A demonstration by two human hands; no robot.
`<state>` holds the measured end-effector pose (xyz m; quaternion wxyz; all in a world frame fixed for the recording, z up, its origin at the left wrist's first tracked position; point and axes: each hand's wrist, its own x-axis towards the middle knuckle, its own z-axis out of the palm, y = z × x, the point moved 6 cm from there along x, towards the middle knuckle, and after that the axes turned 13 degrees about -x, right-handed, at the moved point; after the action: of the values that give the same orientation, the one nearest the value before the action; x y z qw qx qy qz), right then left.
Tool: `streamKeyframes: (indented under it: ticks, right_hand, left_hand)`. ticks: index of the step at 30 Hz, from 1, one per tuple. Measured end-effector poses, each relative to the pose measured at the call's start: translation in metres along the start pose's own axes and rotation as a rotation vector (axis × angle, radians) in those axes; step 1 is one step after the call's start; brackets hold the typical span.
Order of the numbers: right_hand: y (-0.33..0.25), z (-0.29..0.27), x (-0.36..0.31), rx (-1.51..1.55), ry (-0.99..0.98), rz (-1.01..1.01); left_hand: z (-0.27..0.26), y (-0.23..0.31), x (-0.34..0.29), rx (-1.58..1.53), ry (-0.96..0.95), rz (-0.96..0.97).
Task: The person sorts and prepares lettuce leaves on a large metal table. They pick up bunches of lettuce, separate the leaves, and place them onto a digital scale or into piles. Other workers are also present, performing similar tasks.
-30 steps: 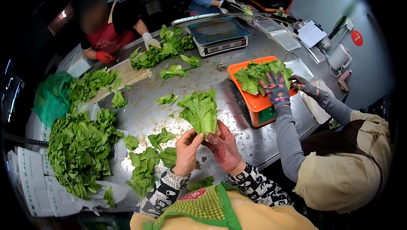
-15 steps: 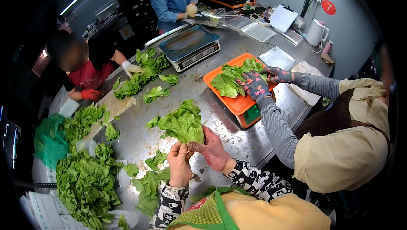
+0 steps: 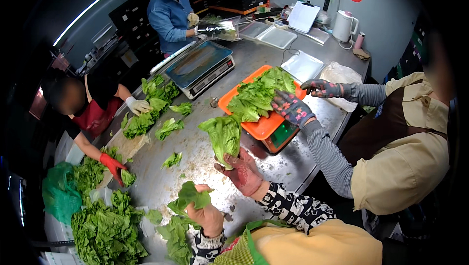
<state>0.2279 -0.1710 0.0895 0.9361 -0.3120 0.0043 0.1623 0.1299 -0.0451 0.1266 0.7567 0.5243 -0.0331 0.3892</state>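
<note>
In my right hand (image 3: pixel 245 173), which wears a reddish stained glove, a green lettuce head (image 3: pixel 222 135) stands upright, gripped near its base. It is held above the metal table, just short of the orange tray (image 3: pixel 266 129). My bare left hand (image 3: pixel 207 216) is lower and nearer to me, closed on a torn lettuce leaf (image 3: pixel 191 195). Beneath and beside that hand lie loose lettuce leaves (image 3: pixel 176 238) on the table. The tray rests on a scale with a green display (image 3: pixel 283 137) and bears a heap of lettuce (image 3: pixel 259 94).
At right, a co-worker's patterned gloves (image 3: pixel 293 107) hover by the tray. Across on the left, another co-worker's red glove (image 3: pixel 112 166) touches leaves. A big lettuce pile (image 3: pixel 105 231) sits at lower left. A second scale (image 3: pixel 198 67) stands farther back, near a person in blue (image 3: pixel 168 16).
My left hand has parted from the lettuce head, moving down toward me with a leaf. The co-worker's patterned gloves have lifted off the tray's lettuce; the red glove has reached onto the table.
</note>
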Motion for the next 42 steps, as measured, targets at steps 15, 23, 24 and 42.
streamKeyframes:
  ticks: [15,23,24,42]
  right_hand:
    - [-0.188,-0.057,0.108,-2.412,0.659,-1.003]
    - [-0.203,-0.02,0.029,-2.175,0.579,-1.121]
    - [-0.199,-0.015,0.013,-2.103,0.547,-1.164]
    - [0.178,-0.028,-0.059,-2.087,-0.864,-0.186]
  left_hand:
    - [-0.051,-0.052,-0.045,-0.04,0.046,-0.611]
    - [-0.059,-0.061,-0.059,-0.082,0.068,-0.707]
    - [-0.058,-0.06,-0.059,-0.073,0.099,-0.711]
    - [-0.111,-0.026,-0.046,-0.062,0.159,-0.585]
